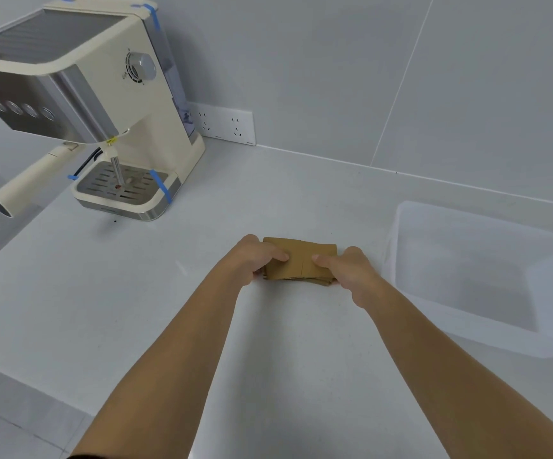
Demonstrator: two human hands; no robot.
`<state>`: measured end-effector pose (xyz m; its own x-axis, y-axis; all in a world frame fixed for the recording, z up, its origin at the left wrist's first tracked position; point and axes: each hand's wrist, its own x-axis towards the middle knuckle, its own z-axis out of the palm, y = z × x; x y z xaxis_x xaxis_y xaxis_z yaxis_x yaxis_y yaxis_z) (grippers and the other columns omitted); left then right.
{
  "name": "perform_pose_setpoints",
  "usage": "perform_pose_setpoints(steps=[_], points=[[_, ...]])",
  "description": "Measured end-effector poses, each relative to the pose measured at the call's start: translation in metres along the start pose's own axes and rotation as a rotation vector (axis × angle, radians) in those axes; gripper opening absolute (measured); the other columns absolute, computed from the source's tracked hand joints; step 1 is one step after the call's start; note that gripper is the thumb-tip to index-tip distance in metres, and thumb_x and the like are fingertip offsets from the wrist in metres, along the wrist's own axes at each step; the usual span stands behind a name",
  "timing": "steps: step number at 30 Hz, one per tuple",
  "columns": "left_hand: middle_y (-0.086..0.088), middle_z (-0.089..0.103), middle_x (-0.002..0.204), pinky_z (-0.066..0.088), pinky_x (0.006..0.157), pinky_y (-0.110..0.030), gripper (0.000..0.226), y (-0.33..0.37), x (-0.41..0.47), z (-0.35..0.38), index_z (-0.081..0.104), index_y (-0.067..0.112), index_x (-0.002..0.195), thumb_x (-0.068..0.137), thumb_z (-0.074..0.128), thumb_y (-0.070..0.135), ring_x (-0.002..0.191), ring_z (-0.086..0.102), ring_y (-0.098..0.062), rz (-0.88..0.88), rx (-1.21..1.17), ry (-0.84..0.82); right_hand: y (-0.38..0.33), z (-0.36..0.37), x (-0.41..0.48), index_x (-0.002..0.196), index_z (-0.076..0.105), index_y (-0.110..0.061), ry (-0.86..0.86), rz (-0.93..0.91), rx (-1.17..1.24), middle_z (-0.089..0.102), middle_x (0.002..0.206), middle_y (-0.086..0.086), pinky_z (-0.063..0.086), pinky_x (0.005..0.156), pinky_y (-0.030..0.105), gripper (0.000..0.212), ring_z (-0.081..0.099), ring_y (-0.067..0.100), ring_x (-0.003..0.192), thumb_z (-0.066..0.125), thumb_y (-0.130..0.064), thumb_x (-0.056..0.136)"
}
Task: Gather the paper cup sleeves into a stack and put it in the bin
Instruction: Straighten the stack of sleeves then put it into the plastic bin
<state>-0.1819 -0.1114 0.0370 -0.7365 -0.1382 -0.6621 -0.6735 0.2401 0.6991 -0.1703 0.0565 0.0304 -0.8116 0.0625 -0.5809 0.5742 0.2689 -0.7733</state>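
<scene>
A stack of flat brown paper cup sleeves [301,256] lies on the white counter [169,293] at its middle. My left hand [255,256] grips the stack's left end, thumb on top and fingers under the edge. My right hand [348,266] grips the right end in the same way. The lower sleeves stick out slightly at the front right corner. A clear plastic bin [407,246] stands on the counter just right of my right hand, and nothing shows inside it.
A cream espresso machine [103,94] with blue tape strips stands at the back left, its portafilter handle [30,183] jutting forward and left. A wall socket strip [225,124] sits behind it. The counter's front edge runs along the lower left.
</scene>
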Motion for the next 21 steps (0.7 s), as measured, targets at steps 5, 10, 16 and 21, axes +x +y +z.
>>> perform_pose_setpoints(steps=[5, 10, 16, 21], points=[[-0.007, 0.059, 0.105, 0.049, 0.09, -0.032, 0.037, -0.006, 0.0, -0.002, 0.052, 0.002, 0.102, 0.073, 0.075, 0.007, 0.099, 0.057, -0.023, -0.029, -0.146, -0.071, 0.004, -0.006, 0.001, 0.107, 0.049, -0.003, -0.026, -0.005, 0.029, 0.055, 0.103, 0.006, 0.038, 0.073, 0.027, 0.04, 0.052, 0.022, 0.093, 0.069, -0.026, 0.081], [-0.007, 0.066, 0.11, 0.049, 0.079, -0.024, 0.021, -0.019, -0.007, -0.002, 0.063, 0.008, 0.1, 0.081, 0.067, 0.001, 0.097, 0.062, -0.017, 0.084, -0.195, -0.236, 0.011, -0.013, 0.001, 0.112, 0.059, -0.002, -0.105, -0.005, 0.037, 0.065, 0.11, 0.007, 0.048, 0.08, 0.028, 0.049, 0.059, 0.022, 0.099, 0.075, -0.028, 0.074], [-0.004, 0.057, 0.124, 0.047, 0.095, -0.029, 0.06, -0.056, -0.017, 0.0, 0.039, 0.012, 0.127, 0.077, 0.07, 0.001, 0.113, 0.056, -0.015, 0.243, -0.257, -0.261, 0.026, -0.012, -0.013, 0.112, 0.05, -0.009, -0.186, -0.124, 0.025, 0.061, 0.109, 0.003, 0.049, 0.084, 0.031, 0.056, 0.06, 0.018, 0.099, 0.081, -0.015, 0.066], [0.003, 0.057, 0.107, 0.047, 0.08, -0.022, 0.044, -0.07, -0.033, 0.014, 0.041, 0.025, 0.107, 0.082, 0.06, -0.006, 0.1, 0.056, -0.011, 0.452, -0.265, -0.184, 0.044, -0.006, -0.028, 0.109, 0.04, -0.018, -0.149, -0.294, 0.14, 0.053, 0.101, -0.005, 0.046, 0.083, 0.026, 0.051, 0.054, 0.013, 0.098, 0.069, 0.005, 0.074]])
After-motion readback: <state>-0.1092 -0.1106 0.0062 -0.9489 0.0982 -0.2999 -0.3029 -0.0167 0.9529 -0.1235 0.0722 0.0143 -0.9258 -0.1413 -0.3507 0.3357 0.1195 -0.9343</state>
